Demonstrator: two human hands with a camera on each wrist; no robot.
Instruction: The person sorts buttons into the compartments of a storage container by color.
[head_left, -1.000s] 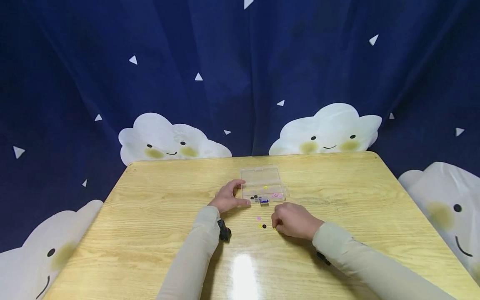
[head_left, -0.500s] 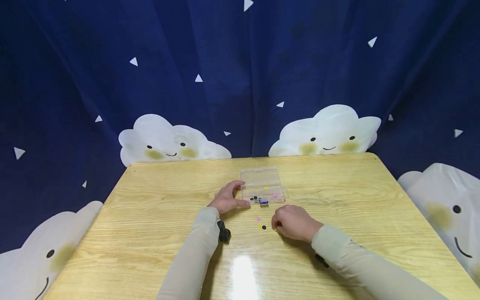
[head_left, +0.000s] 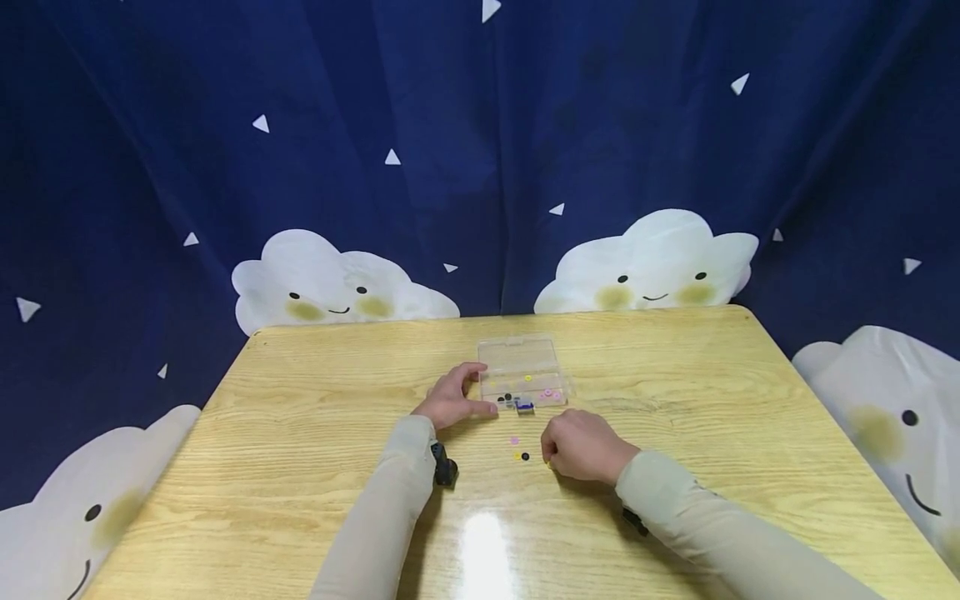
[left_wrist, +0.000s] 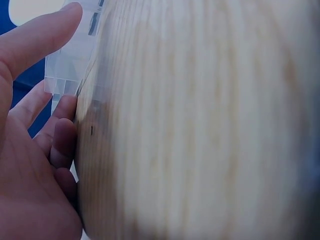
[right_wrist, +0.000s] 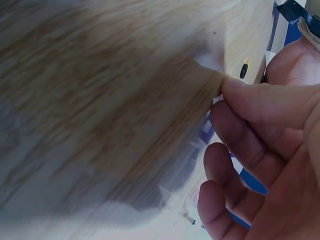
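A clear plastic box (head_left: pixel 517 354) lies with its lid raised, small black, yellow and pink buttons inside. My left hand (head_left: pixel 452 397) holds the box's left end, thumb at the front corner and fingers toward the back; in the left wrist view the box (left_wrist: pixel 67 65) shows between thumb and fingers. In front of the box my right hand (head_left: pixel 585 446) is down at the tabletop, thumb and index finger pinching a yellow button (head_left: pixel 548 464), mostly hidden by the fingertips. To its left lie a pink button (head_left: pixel 514 440), a yellow button (head_left: pixel 517 457) and a black button (head_left: pixel 525 457).
A small dark-blue piece (head_left: pixel 525 407) is at the box's front edge. The wooden table (head_left: pixel 300 467) reaches back to a dark blue curtain (head_left: pixel 420 108) with white triangles and clouds. Wrist cameras (head_left: pixel 444 467) are strapped under both forearms.
The view has shifted slightly. Both hands, the box and the loose buttons keep nearly the same places, the right fingertips staying at the yellow button.
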